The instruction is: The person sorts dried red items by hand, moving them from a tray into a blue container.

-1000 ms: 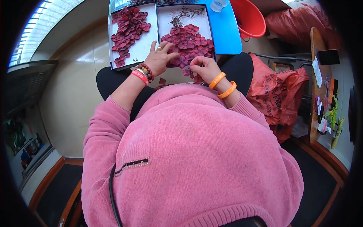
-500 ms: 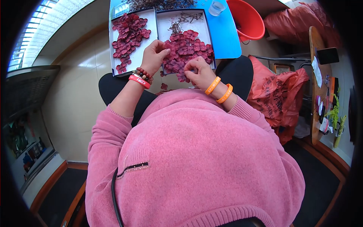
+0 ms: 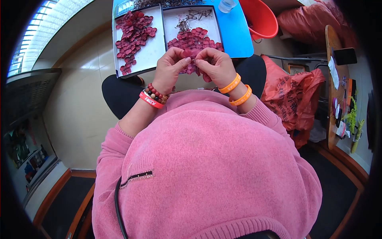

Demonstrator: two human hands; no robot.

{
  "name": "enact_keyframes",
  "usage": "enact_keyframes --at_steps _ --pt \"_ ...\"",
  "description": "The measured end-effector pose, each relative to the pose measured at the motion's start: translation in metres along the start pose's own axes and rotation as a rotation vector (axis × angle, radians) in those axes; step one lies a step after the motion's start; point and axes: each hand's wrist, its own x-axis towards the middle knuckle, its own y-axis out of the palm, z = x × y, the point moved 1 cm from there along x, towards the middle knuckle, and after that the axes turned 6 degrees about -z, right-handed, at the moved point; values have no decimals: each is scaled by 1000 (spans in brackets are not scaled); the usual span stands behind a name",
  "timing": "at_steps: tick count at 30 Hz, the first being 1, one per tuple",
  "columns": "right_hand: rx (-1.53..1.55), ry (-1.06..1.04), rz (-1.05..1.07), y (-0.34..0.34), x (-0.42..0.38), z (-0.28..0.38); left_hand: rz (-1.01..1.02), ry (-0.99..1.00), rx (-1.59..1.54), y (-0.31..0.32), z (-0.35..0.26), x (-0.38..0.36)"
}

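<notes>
My left hand (image 3: 170, 68) and my right hand (image 3: 218, 67) meet over the near edge of the right-hand tray (image 3: 217, 24). Both are closed in a pinch, fingertips close together, on a dark red flower (image 3: 193, 53) that is partly hidden by the fingers. Behind them in that tray lies a heap of dark red flowers (image 3: 199, 38), with thin brown stems (image 3: 195, 16) at its far end. To the left, a second white tray (image 3: 156, 47) carries more of the red flowers (image 3: 133, 40) spread in a long pile.
Both trays rest on a blue table (image 3: 236, 40). A pile of brown stems (image 3: 167, 3) lies beyond them, near a clear cup (image 3: 227, 5). A red bucket (image 3: 260, 20) and a red plastic bag (image 3: 288, 95) stand to the right, beside a wooden board (image 3: 332, 111).
My hands have come together; the left moved right and down, the right slightly up and rightward. A flower is now between the fingertips. The view shifted slightly.
</notes>
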Motion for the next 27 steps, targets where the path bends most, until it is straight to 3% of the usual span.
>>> enact_keyframes --at_steps 8,17,27 --pt "-162 -289 -112 6 -4 -6 55 -97 -108 7 -14 -6" --pt "-261 -386 -195 8 -8 -6 102 47 125 11 -22 -3" --pt "-423 -641 -264 9 -7 -4 59 110 71 19 -22 -9"
